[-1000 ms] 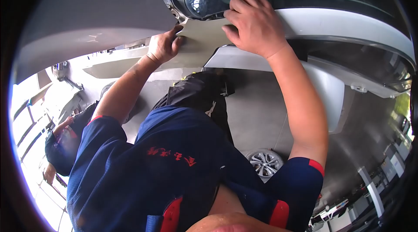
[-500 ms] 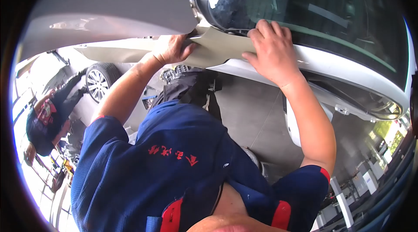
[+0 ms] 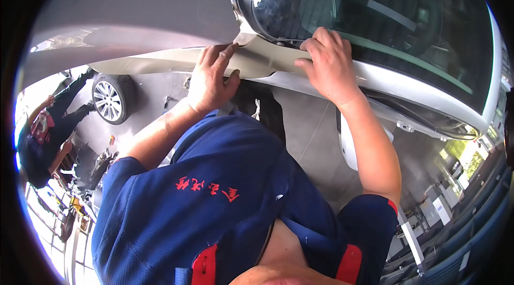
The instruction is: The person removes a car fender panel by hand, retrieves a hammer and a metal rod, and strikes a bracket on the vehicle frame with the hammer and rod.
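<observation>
A beige, unpainted car fender runs along the car's side, its narrow rear end meeting the white windshield pillar. My left hand is spread over the fender beside the hood's corner. Its fingertips touch the panel near the gap, and the thumb stands apart at the lower edge. At the fender's rear end, by the base of the windshield, my right hand has its fingers bent over the upper edge and its thumb on the panel. What lies under the right palm is hidden.
A large grey hood hangs over the upper left. The side mirror sticks out below the pillar. On the floor is a wheel, with another person at far left. Workshop equipment stands at lower right.
My left hand has loosened from the fender's edge and lies flatter, its fingers stretched toward the hood gap. My right hand stays at the rear end. The view has shifted slightly.
</observation>
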`<state>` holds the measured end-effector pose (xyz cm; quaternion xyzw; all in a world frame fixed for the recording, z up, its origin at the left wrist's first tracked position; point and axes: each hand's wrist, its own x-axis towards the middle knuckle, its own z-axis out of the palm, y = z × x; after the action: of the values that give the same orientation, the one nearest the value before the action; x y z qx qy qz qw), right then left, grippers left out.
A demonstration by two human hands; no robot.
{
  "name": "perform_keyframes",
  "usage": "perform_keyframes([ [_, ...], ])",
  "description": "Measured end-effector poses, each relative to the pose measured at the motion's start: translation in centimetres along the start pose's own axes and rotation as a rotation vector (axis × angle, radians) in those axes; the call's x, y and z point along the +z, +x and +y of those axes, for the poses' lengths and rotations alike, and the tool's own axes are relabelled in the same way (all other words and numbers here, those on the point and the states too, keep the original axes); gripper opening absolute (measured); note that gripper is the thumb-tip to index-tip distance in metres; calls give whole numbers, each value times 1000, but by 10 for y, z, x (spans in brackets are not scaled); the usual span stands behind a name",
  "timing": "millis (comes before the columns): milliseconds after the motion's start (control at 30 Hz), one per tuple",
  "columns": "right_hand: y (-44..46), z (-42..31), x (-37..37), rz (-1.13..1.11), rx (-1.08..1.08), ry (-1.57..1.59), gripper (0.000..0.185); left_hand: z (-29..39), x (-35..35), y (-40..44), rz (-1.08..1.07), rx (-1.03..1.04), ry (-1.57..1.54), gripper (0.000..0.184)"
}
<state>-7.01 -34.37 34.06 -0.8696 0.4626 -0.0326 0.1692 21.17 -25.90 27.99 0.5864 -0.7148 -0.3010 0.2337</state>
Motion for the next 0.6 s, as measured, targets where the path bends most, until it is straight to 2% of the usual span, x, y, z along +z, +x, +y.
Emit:
perform_keyframes([
  [133,2,2,-1,11,9,18,25,25,-3,7,-55,11,108,71],
  [233,2,3,0,23,9,27,24,43,-6,22,-136,-42,44,73],
  [300,5,5,-1,47,7,13,22,61,-7,36,-65,-85,70,63],
  [467,6,6,2,26,45,34,17,58,-20,77,-317,-81,199,51],
  [600,5,3,1,15,69,49,16,44,-17,98,-406,-35,223,33],
])
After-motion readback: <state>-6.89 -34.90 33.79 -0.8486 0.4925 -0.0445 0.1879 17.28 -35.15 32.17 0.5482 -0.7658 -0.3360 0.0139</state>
